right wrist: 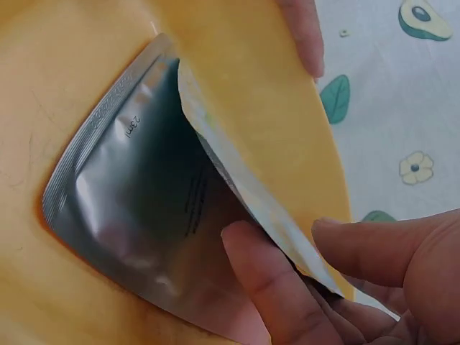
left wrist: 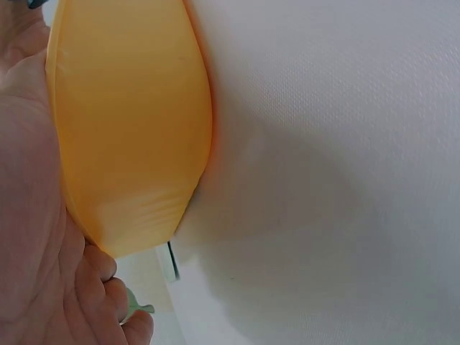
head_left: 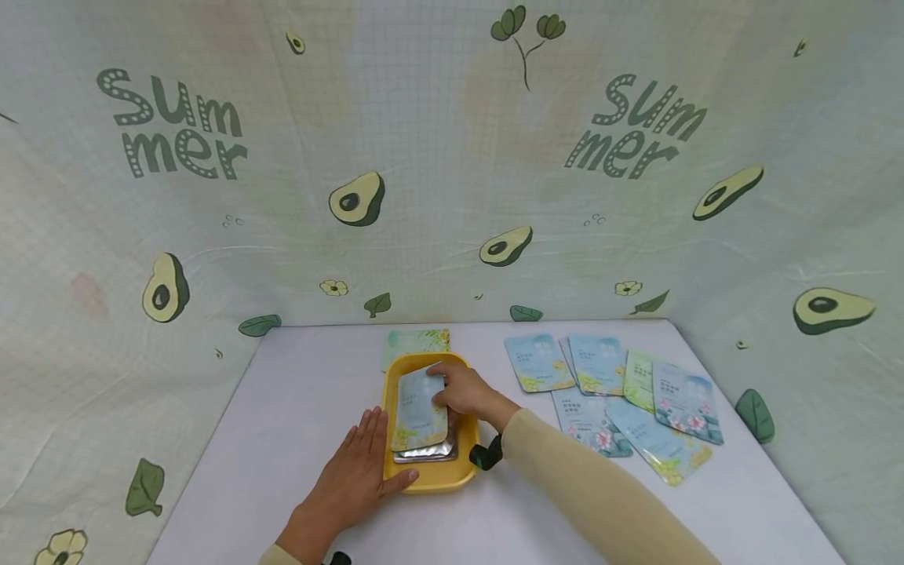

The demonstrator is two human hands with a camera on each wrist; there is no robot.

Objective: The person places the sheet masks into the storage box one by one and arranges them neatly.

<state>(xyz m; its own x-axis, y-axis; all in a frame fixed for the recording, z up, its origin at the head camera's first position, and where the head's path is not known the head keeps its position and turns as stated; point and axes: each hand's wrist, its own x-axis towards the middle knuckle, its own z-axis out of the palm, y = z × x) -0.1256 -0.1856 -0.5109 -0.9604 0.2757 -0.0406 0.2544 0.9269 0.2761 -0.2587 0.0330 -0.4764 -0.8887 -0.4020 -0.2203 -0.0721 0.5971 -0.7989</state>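
In the tray [head_left: 428, 479], the right hand [head_left: 462, 391] pinches a sachet [head_left: 419, 408] being stacked, needing release; the flat left hand [head_left: 356, 471] steadies the rim

You have a pale blue packet [head_left: 420, 408] lying tilted on top of a shiny silver packet [right wrist: 136, 215], both inside a yellow tray [head_left: 431, 477] on the white table [head_left: 297, 408]

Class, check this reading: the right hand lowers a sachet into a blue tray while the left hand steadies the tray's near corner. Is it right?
One detail is wrong: the tray is yellow, not blue, as the head view shows. The right hand does hold the sachet over it, and the left hand rests at its near corner.
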